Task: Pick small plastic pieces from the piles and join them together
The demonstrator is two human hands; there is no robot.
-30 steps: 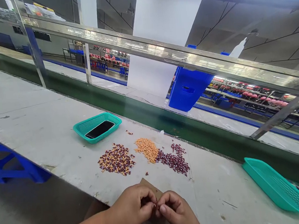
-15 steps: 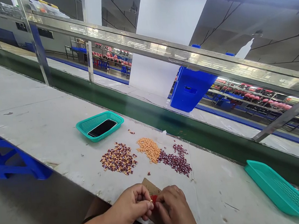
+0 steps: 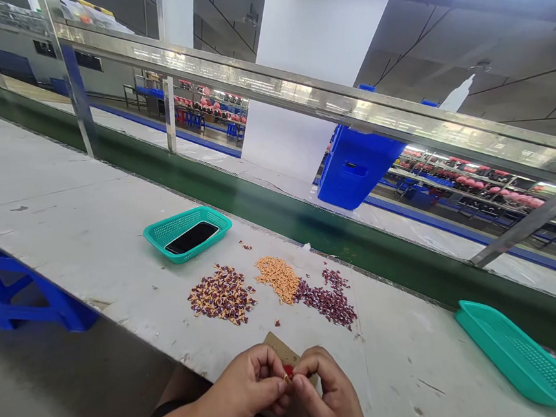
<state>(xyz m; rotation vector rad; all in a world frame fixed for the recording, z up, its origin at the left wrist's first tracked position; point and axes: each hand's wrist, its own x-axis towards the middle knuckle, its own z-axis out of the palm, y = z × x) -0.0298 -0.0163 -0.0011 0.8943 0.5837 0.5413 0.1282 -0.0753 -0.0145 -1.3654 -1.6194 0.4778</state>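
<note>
At the table's near edge my left hand (image 3: 254, 382) is closed in a pinch, with a small yellow-orange piece (image 3: 286, 378) at its fingertips. My right hand (image 3: 330, 389) meets it there, thumb and forefinger pressed together; whatever they hold is too small to make out. Just behind the fingertips shows something red (image 3: 289, 368), mostly hidden. Under both hands lies a brown board (image 3: 279, 346), partly covered. Beyond are a pile of small orange pieces (image 3: 277, 278), a pile of dark purple pieces (image 3: 328, 303) and a mixed purple-and-orange pile (image 3: 221, 296).
A green basket (image 3: 154, 235) holding a phone (image 3: 193, 237) stands behind the mixed pile. Another green basket (image 3: 504, 351) is at the right. Along the table's far side runs a green strip (image 3: 238, 196) under a metal rail. A blue stool (image 3: 22, 289) stands at the left.
The right hand's fingers have shifted; its thumb and forefinger now pinch close against the left fingertips. The left hand has barely moved. The piles look the same.
</note>
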